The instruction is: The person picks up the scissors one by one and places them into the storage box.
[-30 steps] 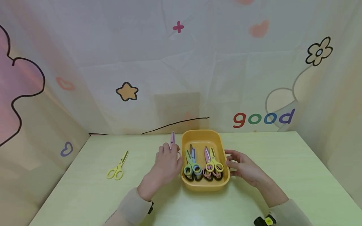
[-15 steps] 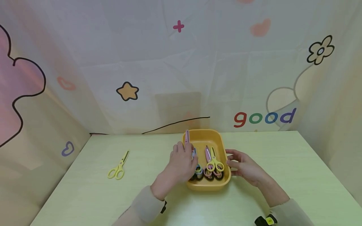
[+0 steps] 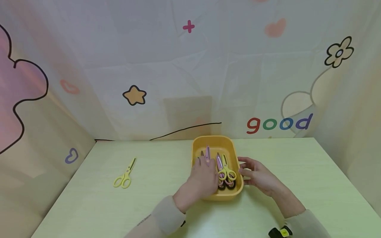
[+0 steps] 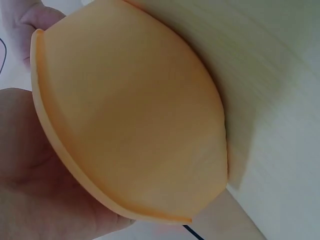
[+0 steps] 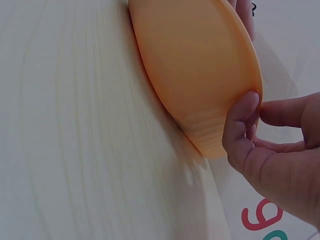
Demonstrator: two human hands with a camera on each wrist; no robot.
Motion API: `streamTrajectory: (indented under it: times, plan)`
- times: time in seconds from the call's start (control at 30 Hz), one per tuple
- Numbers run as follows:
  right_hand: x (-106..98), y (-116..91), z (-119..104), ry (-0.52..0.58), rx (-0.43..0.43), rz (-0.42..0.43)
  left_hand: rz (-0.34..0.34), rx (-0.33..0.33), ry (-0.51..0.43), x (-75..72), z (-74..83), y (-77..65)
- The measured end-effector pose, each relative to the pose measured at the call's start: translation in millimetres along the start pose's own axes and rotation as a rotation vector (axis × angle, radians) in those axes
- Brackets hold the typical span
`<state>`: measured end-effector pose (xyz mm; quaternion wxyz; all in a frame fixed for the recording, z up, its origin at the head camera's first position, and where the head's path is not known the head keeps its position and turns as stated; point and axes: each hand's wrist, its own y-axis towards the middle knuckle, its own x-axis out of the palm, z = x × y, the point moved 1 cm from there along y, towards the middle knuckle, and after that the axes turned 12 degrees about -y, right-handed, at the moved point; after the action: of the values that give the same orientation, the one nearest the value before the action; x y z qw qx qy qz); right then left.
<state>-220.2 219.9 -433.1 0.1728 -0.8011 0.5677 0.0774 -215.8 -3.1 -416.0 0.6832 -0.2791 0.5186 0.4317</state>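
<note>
My left hand (image 3: 203,177) is lowered into the yellow tray (image 3: 212,139) on its left side. It holds purple scissors (image 3: 207,154), whose blade points away past the fingers; the handles are hidden under the hand. The green and blue scissors beneath are mostly covered. Beside the hand, yellow scissors (image 3: 225,168) lie on pink scissors (image 3: 219,162) and black-handled ones (image 3: 231,185). At the tray's right edge, my right hand (image 3: 257,175) grips the rim with its fingertips. The left wrist view shows the tray's outer wall (image 4: 135,115) next to the left palm (image 4: 35,170).
Another pair of yellow scissors (image 3: 125,173) lies on the left part of the pale table (image 3: 89,205). Behind the table's back edge hangs a printed curtain (image 3: 184,82), close behind the tray. More curtain closes off both sides.
My left hand has carried the purple scissors rightward from outside the tray, over its left rim and down onto the scissors inside. The right hand stays at the rim.
</note>
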Motion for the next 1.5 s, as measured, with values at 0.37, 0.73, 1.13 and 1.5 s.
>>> streamTrajectory:
  times: [0.37, 0.73, 1.13, 1.5]
  plan:
    - [-1, 0, 0, 0.001, 0.003, 0.000, -0.104, -0.132, 0.065, 4.2, 8.3, 2.3]
    - [0, -1, 0, -0.001, 0.010, 0.001, -0.109, -0.161, 0.179, 1.7, 15.5, 0.5]
    - [0, 0, 0, 0.003, 0.011, 0.000, -0.062, -0.098, 0.203, -0.4, 11.1, -2.3]
    - [0, 0, 0, 0.003, 0.008, -0.001, 0.057, 0.071, 0.043, -6.7, -4.4, -9.3]
